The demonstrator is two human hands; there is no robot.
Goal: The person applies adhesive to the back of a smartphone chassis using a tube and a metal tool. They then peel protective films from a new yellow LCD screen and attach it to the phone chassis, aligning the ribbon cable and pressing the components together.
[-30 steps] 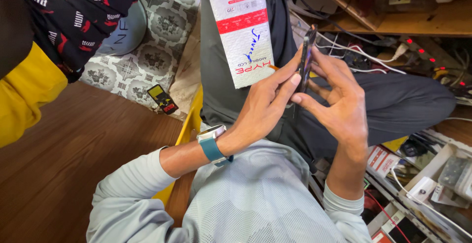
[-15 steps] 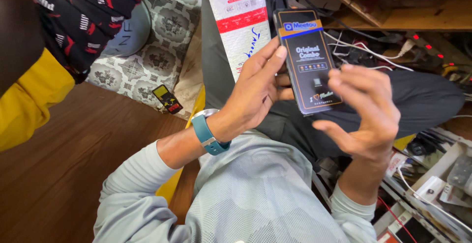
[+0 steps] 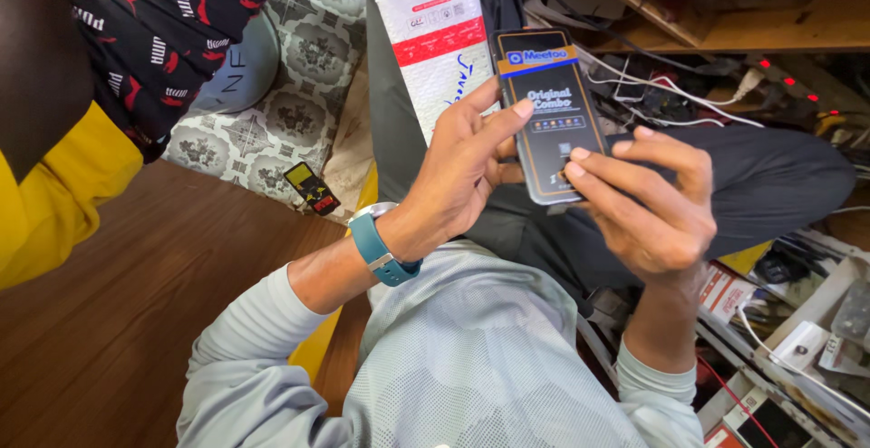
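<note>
Since a second ago the flat black phone-part package [image 3: 546, 113] has turned face-up, pinched over the lap between left hand [image 3: 462, 172] and right hand [image 3: 648, 203] fingertips, a light grasp it might slip from.

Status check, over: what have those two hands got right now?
Left hand and right hand both gripping flat dark packet, printed face up. White envelope on lap behind it. Nothing in the way.
</note>
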